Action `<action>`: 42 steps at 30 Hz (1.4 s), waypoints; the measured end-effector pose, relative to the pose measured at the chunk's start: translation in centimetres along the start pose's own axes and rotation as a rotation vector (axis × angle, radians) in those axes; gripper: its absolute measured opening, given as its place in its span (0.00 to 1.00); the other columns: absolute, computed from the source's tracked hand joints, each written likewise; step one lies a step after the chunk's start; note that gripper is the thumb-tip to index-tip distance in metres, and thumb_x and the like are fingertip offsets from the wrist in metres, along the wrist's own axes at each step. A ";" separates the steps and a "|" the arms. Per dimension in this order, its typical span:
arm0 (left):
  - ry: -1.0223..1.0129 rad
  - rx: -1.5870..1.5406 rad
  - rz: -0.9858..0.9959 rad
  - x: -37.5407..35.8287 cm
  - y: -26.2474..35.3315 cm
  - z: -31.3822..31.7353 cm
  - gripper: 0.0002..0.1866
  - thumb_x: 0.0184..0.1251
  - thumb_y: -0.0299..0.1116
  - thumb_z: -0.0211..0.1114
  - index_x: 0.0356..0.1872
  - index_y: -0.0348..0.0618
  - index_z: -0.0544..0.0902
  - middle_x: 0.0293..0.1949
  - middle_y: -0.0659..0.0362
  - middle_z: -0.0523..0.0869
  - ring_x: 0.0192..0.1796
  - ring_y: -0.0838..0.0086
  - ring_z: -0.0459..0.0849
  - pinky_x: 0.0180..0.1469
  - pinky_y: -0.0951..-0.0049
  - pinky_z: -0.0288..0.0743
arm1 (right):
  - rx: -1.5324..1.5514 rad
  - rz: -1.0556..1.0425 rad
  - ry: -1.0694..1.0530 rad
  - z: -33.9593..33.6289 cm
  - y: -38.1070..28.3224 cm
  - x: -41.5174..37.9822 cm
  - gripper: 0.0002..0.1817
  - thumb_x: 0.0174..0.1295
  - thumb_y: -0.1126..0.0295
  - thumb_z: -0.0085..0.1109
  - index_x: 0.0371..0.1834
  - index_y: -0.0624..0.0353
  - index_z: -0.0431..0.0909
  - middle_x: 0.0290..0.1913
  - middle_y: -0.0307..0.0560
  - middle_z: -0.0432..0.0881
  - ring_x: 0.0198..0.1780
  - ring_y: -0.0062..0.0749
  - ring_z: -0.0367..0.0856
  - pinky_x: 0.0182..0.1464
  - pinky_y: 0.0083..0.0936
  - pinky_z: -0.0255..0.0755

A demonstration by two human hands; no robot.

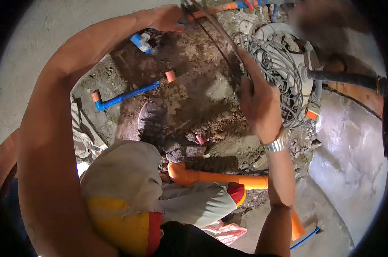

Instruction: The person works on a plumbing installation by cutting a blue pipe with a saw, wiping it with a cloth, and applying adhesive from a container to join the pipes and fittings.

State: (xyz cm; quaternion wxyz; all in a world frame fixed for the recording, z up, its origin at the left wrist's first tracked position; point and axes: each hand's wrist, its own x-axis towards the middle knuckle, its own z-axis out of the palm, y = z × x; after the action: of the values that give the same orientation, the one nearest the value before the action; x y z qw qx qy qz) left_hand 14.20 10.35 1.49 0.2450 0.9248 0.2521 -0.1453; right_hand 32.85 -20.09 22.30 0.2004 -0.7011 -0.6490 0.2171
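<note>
Right hand (260,109): fist closed on the handle end of a long thin hand saw (219,34), which looks like a hacksaw. Frame and blade run up and left from the fist, far end at the top edge beside the left hand. Left hand (167,18): closed on the left end of an orange-and-blue pipe (224,7); fingertips hard to make out. Pipe runs right from that hand along the top; saw crosses over it just beside the grip. Can't tell if the blade touches it. Metal-band watch (277,142) on right wrist. Grey cable coil (284,77) just right of the right hand, piled on a pale round object (303,83). Below left hand: blue-and-white fitting (141,43), short orange piece (170,76), blue pipe with elbow (127,96), all on dug-up soil (189,92). Thick orange pipe (224,178) lies below the right hand, near the person's bent knee (125,167).
</note>
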 end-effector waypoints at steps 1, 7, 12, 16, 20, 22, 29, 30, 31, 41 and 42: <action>0.016 0.198 0.171 0.7 -1.5 0.5 0.25 0.64 0.43 0.66 0.53 0.31 0.78 0.36 0.37 0.84 0.41 0.47 0.85 0.46 0.49 0.77 | -0.014 -0.006 0.011 0.0 0.2 -0.2 0.29 0.68 0.82 0.51 0.74 0.57 0.70 0.50 0.63 0.86 0.23 0.33 0.84 0.30 0.28 0.76; 0.085 0.045 0.067 -0.8 0.9 -1.1 0.24 0.61 0.43 0.67 0.49 0.31 0.79 0.33 0.38 0.83 0.38 0.49 0.84 0.43 0.51 0.77 | -0.044 0.028 0.022 1.5 0.1 0.2 0.29 0.67 0.82 0.52 0.74 0.57 0.71 0.48 0.63 0.86 0.23 0.34 0.83 0.30 0.29 0.76; 0.029 0.043 0.092 -1.0 0.3 -1.3 0.24 0.60 0.45 0.69 0.44 0.29 0.80 0.28 0.39 0.81 0.35 0.47 0.83 0.41 0.50 0.76 | 0.106 0.079 -0.002 -0.8 -0.9 -1.9 0.29 0.68 0.80 0.51 0.74 0.57 0.70 0.55 0.59 0.86 0.24 0.43 0.83 0.31 0.30 0.77; 0.072 0.001 0.111 -0.8 1.0 -1.3 0.24 0.61 0.45 0.69 0.44 0.29 0.80 0.27 0.40 0.80 0.32 0.50 0.81 0.39 0.51 0.75 | -0.015 0.047 0.001 1.3 0.5 -0.9 0.29 0.67 0.83 0.50 0.73 0.60 0.70 0.58 0.61 0.84 0.34 0.41 0.89 0.36 0.30 0.79; 0.088 -0.018 0.140 -0.8 0.1 -1.0 0.25 0.62 0.46 0.69 0.44 0.29 0.80 0.26 0.41 0.80 0.30 0.52 0.80 0.37 0.51 0.74 | -0.013 -0.057 0.049 -0.1 0.4 -2.0 0.28 0.68 0.82 0.50 0.73 0.58 0.71 0.56 0.63 0.84 0.32 0.35 0.90 0.34 0.28 0.77; 0.099 -0.015 0.152 -0.7 -0.3 -0.8 0.25 0.63 0.46 0.69 0.43 0.29 0.80 0.25 0.42 0.79 0.29 0.53 0.79 0.35 0.51 0.73 | -0.053 0.017 -0.023 0.4 0.3 -0.9 0.28 0.68 0.81 0.50 0.73 0.57 0.71 0.52 0.61 0.86 0.24 0.32 0.83 0.30 0.27 0.74; 0.096 -0.022 0.141 -1.0 0.1 -0.9 0.25 0.65 0.48 0.70 0.43 0.29 0.81 0.24 0.44 0.78 0.25 0.57 0.77 0.32 0.52 0.71 | -0.088 0.031 -0.014 0.6 -0.2 -0.4 0.29 0.68 0.82 0.50 0.73 0.54 0.71 0.46 0.59 0.87 0.27 0.46 0.83 0.30 0.34 0.74; 0.102 -0.027 0.149 -0.8 -0.7 -0.6 0.25 0.65 0.48 0.70 0.43 0.29 0.81 0.23 0.44 0.78 0.25 0.57 0.76 0.31 0.52 0.71 | -0.101 0.027 -0.020 0.8 -0.4 0.3 0.28 0.68 0.82 0.51 0.73 0.54 0.71 0.47 0.59 0.86 0.30 0.50 0.85 0.32 0.36 0.75; 0.095 -0.036 0.169 -0.6 -1.5 -0.4 0.25 0.66 0.48 0.70 0.42 0.29 0.81 0.23 0.45 0.78 0.24 0.58 0.76 0.31 0.52 0.71 | -0.028 0.008 0.000 1.5 0.2 0.9 0.28 0.68 0.82 0.50 0.73 0.54 0.71 0.52 0.60 0.85 0.35 0.52 0.87 0.35 0.36 0.77; 0.095 -0.068 0.099 -1.5 2.4 -2.3 0.23 0.64 0.42 0.68 0.49 0.30 0.80 0.28 0.43 0.81 0.32 0.56 0.81 0.38 0.53 0.73 | -0.005 0.051 0.003 1.2 0.0 0.7 0.30 0.66 0.85 0.50 0.73 0.57 0.71 0.60 0.57 0.84 0.40 0.43 0.91 0.42 0.31 0.81; 0.050 -0.110 0.072 -2.2 2.4 -2.8 0.23 0.64 0.42 0.69 0.49 0.30 0.79 0.29 0.43 0.82 0.32 0.57 0.81 0.38 0.53 0.73 | -0.003 0.049 0.006 0.5 -0.3 0.0 0.30 0.66 0.85 0.50 0.73 0.57 0.71 0.60 0.57 0.84 0.40 0.43 0.91 0.42 0.31 0.81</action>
State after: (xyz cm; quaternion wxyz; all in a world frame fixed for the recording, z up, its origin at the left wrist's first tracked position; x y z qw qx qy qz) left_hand 14.11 9.17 5.59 0.2940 0.9218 0.2323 -0.0994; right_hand 32.32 -20.06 22.10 0.1958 -0.7176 -0.6314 0.2191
